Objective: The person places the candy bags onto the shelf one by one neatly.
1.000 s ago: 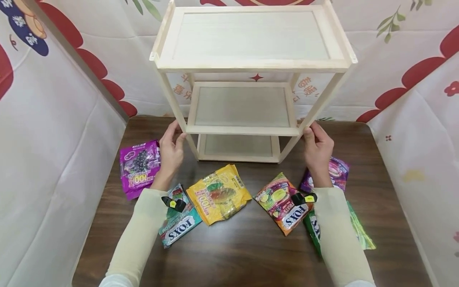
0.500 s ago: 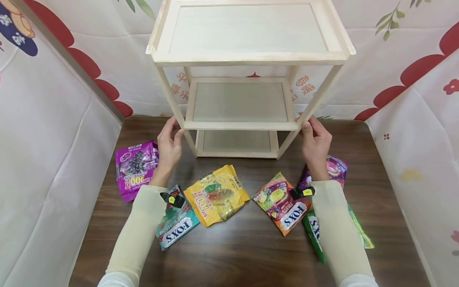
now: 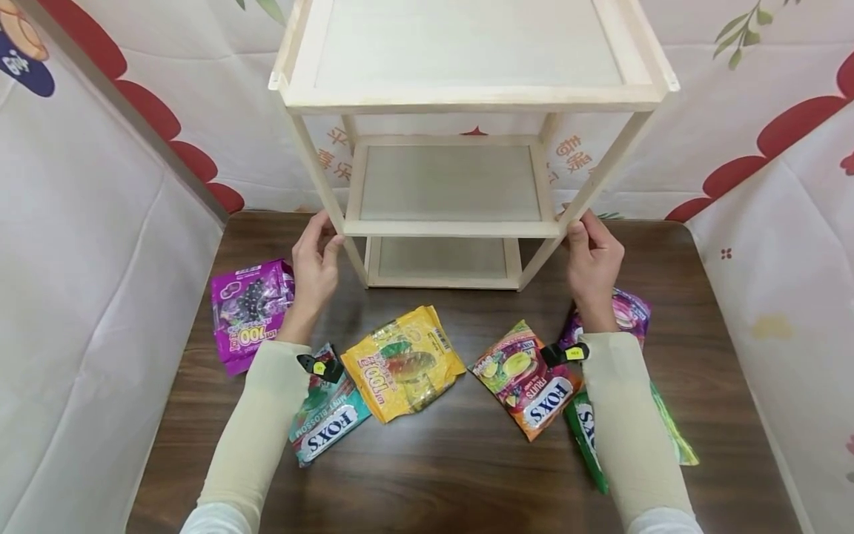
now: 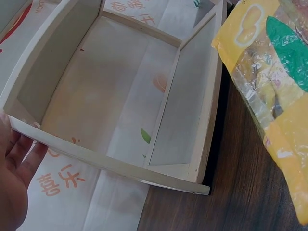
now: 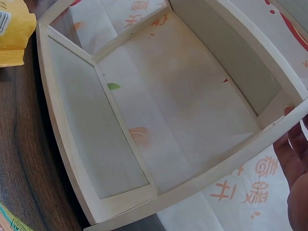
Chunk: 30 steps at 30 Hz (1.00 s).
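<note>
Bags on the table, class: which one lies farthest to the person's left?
The purple bag printed with dark grapes, near the left hand; the other purple bag and all the rest lie further right.

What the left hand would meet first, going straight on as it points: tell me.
The shelf's near left post, which the left hand grips. Beyond it, the printed cloth is perhaps next in line, though depth is hard to judge.

shelf [image 3: 450, 228]: cream | grape bag [image 3: 250, 310]: purple | mango bag [image 3: 403, 363]: yellow | table [image 3: 427, 482]: brown, grained | half-covered bag [image 3: 587, 443]: apparently green
</note>
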Tool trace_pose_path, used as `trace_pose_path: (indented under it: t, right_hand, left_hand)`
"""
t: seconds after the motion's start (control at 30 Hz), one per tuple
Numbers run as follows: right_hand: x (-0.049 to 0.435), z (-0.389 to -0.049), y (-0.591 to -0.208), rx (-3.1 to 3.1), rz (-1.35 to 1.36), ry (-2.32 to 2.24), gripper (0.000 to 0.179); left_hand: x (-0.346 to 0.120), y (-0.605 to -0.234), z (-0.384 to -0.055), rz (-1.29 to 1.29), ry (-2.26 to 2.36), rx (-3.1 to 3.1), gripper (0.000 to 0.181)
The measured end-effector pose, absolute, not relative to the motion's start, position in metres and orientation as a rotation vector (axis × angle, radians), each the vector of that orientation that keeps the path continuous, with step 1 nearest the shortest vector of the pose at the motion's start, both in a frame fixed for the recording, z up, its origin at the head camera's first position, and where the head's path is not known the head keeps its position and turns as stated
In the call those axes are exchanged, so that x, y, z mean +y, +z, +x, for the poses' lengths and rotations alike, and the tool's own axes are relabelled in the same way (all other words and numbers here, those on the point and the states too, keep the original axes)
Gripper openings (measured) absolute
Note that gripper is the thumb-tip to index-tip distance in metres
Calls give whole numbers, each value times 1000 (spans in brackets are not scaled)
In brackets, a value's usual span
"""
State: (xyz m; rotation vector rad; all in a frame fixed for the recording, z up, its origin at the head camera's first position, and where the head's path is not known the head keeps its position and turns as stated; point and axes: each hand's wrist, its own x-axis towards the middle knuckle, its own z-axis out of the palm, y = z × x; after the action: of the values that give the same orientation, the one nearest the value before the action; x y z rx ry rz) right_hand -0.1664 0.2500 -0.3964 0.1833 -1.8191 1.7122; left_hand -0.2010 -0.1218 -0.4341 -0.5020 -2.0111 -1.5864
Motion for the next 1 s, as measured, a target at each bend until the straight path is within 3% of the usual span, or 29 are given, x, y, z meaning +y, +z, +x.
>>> trace_pose_path:
  t: [0.23, 0.43, 0.67, 1.0]
  right_hand:
    - [249, -165, -394, -1848, 155, 1627, 52]
    - [249, -165, -396, -1835, 159, 1685, 43]
    - [249, -163, -398, -1843, 184, 1671, 47]
    - [247, -158, -392, -1821, 123, 1762, 33]
  left_hand:
    - [-119, -422, -195, -505, -1582, -2014, 30]
    - [-122, -431, -199, -532, -1585, -2002, 32]
    - [-115, -407, -181, -503, -1608, -2025, 30]
    - [-111, -400, -174, -384, -1641, -2090, 31]
